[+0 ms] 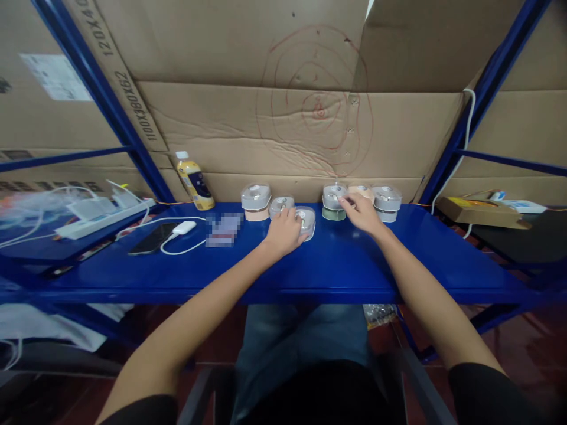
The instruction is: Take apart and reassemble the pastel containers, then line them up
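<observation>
left hand (284,230), half-curled, on clear-lidded box (309,219); right hand (364,212), loosely bent, at green-based box (333,204); grips and what's inside unclear

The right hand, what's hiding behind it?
Behind the right hand is a peach-topped container, between a green-based container and a pale-based container. The hand covers the peach one's lower part, so that can't be seen.

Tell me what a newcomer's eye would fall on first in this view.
Probably the red rings drawn on the cardboard behind the blue table. Next, the yellow bottle standing at the table's back left. Then the hands near the middle: the left hand by a clear-lidded container, the right hand at a green-based container.
</observation>
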`<state>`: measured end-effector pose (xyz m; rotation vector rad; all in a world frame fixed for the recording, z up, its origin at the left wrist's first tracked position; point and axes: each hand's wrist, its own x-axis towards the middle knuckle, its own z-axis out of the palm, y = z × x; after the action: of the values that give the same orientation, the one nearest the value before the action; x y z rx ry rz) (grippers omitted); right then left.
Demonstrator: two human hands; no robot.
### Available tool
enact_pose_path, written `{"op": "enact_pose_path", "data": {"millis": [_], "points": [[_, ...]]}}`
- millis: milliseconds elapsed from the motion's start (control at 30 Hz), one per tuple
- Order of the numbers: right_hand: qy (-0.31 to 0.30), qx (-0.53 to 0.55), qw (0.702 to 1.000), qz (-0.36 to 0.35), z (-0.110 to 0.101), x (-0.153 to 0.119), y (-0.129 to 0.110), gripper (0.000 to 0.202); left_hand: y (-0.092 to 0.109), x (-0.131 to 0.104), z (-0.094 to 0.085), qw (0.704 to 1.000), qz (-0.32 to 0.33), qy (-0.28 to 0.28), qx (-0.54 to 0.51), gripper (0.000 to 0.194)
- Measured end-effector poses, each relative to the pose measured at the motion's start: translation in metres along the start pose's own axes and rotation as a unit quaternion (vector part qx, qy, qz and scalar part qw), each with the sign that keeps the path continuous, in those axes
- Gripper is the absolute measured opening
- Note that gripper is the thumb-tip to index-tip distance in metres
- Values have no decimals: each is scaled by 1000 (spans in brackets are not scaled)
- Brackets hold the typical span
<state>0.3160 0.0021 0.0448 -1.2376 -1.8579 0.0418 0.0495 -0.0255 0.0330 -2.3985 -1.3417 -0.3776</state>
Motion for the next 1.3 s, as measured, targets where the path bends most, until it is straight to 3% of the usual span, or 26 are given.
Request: {"op": "enact_pose_path", "data": {"millis": [200, 333, 467, 600, 733, 867, 933, 1000, 1067, 1200, 1300], "points": [[0, -2, 1000, -13, 4, 0, -3, 57, 7, 65, 27, 1000, -19, 0, 19, 48], [-12, -10, 1000, -26, 4, 1, -4, 55, -8, 77, 38, 999, -28, -5, -41, 59], [-20, -22, 999, -29, 4, 1, -5, 53, -34, 66, 42, 997, -59, -3, -57, 71], [-13, -13, 999, -32, 5, 0, -5, 51, -49, 50, 42, 995, -86, -46, -37, 75], [-16, -23, 999, -39, 5, 0, -3, 49, -44, 25, 30, 996, -69, -45, -41, 60], [-19, -15, 999, -31, 8, -1, -7, 47, -28, -20, 9, 998, -52, -5, -46, 48], [-43, 6, 999, -32, 12, -4, -12, 46, -22, -43, 2, 993, -103, 40, -42, 58], [-86, 33, 994, -52, 18, -10, -18, 46, -20, -59, 0, 988, -140, 26, -66, 65], [-142, 55, 984, -91, 25, -17, -24, 61, -23, -65, 0, 985, -112, 0, -131, 68], [-239, 69, 956, -159, 38, -28, -38, 115, -31, -51, 4, 954, 51, -19, -296, 77], [-271, 74, 947, -156, 42, -31, -46, 125, -31, -35, 9, 919, 95, -10, -381, 90]]}}
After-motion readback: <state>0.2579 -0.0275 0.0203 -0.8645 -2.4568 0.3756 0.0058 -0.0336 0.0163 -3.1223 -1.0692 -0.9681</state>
